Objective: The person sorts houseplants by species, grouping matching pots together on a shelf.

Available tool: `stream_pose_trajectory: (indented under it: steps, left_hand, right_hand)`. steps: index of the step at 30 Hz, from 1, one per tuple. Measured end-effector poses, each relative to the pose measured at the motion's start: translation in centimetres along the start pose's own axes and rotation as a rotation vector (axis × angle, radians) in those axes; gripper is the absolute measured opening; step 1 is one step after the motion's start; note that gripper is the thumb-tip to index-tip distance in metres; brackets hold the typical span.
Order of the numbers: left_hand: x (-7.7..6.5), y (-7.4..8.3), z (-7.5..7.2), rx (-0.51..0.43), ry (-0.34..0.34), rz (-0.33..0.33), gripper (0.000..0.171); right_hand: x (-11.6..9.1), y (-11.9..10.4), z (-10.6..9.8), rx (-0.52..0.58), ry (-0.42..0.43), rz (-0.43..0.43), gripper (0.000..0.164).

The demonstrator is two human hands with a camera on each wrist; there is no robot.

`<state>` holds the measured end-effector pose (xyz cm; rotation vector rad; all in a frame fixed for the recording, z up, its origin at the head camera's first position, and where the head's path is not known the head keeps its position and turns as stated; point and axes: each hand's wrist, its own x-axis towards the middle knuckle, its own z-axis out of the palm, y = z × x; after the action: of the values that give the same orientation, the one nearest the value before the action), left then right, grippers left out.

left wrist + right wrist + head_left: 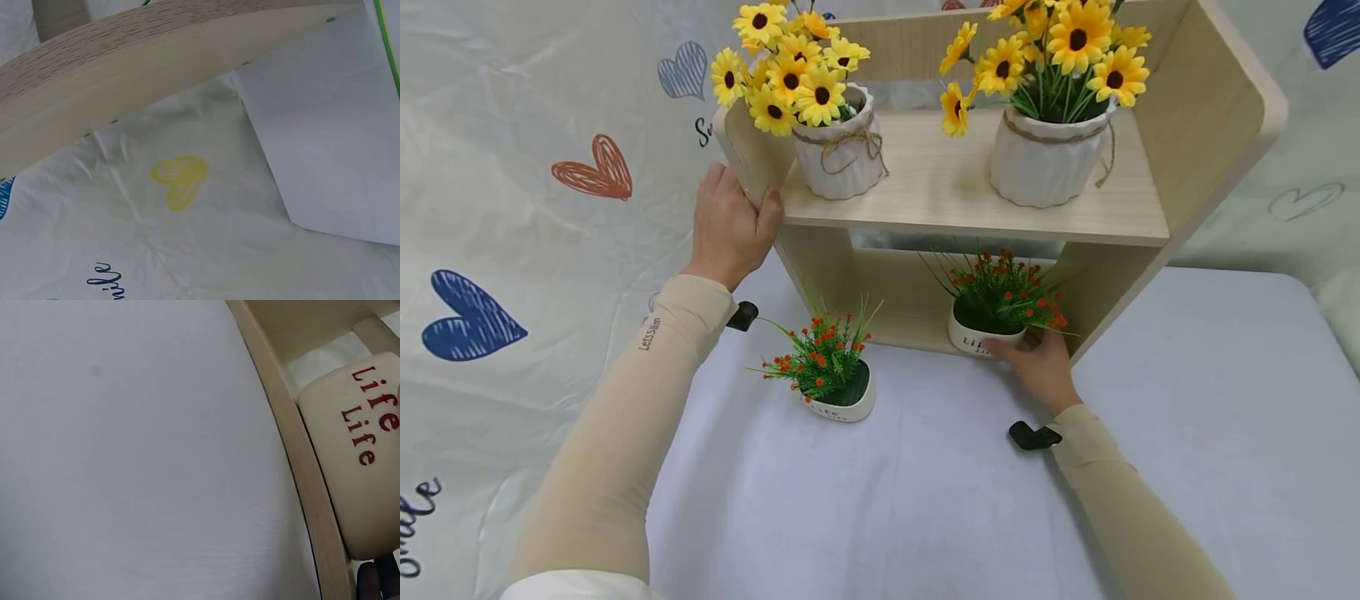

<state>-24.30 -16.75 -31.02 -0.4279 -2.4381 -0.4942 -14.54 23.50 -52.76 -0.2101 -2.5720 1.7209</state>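
My left hand (730,225) grips the left side panel of a pale wooden two-tier shelf (932,179), its thumb over the front edge. In the left wrist view the shelf's side panel (156,75) crosses the top. On the lower tier at the right, my right hand (1043,371) holds a white oval flowerpot (973,333) with grass and small red flowers. The right wrist view shows this pot's side with red "Life" lettering, close behind the shelf's front edge (294,437). A similar flowerpot (846,406) stands on the table in front of the shelf's left part.
Two white ribbed pots, left (838,162) and right (1045,167), tied with twine and full of yellow flowers, stand on the upper tier. A white cloth covers the table (910,500). Behind hangs a pale curtain (587,83) printed with hearts.
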Motion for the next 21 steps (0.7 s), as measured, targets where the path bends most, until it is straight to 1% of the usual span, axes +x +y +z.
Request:
stream_pose_trajectory:
  steps: [4,13,15,21]
  left_hand:
    - [0.06,0.03,-0.03,-0.003,-0.007,-0.01,0.069]
    - [0.09,0.0,0.02,-0.004,-0.014,-0.008,0.068]
    - [0.07,-0.01,-0.01,-0.005,-0.015,-0.01,0.068]
    - [0.03,0.03,-0.1,0.0,-0.028,-0.018,0.068]
  right_hand:
    - [0.08,-0.13,-0.34,-0.003,-0.005,-0.041,0.077]
    - [0.2,0.31,-0.77,0.011,0.003,-0.086,0.072]
    - [0.26,0.41,-0.84,0.008,0.007,-0.084,0.072]
    - [0.21,0.51,-0.98,0.036,-0.014,-0.018,0.074]
